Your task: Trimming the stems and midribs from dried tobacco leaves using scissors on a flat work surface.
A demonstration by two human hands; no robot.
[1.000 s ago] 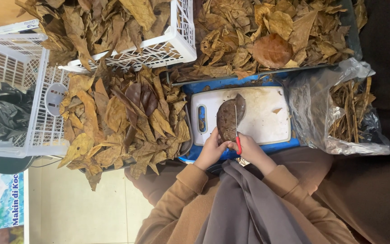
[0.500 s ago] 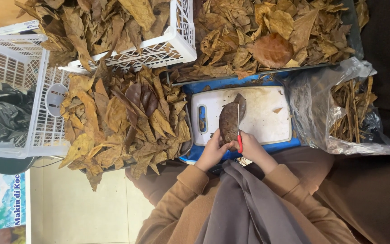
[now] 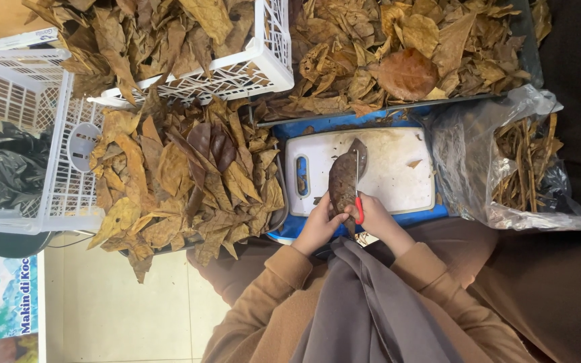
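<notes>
A dark brown dried leaf (image 3: 343, 180) lies on a white cutting board (image 3: 398, 176) in my lap. My left hand (image 3: 319, 225) pinches the near end of the leaf. My right hand (image 3: 376, 218) grips a red-handled knife (image 3: 358, 202) whose thin blade runs along the leaf's right edge. Both sleeves are tan.
A heap of dried leaves (image 3: 183, 181) fills a tray left of the board. A white crate (image 3: 263, 64) of leaves stands behind it, with a second white crate (image 3: 15, 134) holding a black bag at the far left. More leaves (image 3: 405, 54) lie beyond the board. A clear bag of stems (image 3: 526, 168) is at the right.
The leaf has been folded or turned narrower on the board, and the knife blade now lies along its edge. My hands stay at the board's near side.
</notes>
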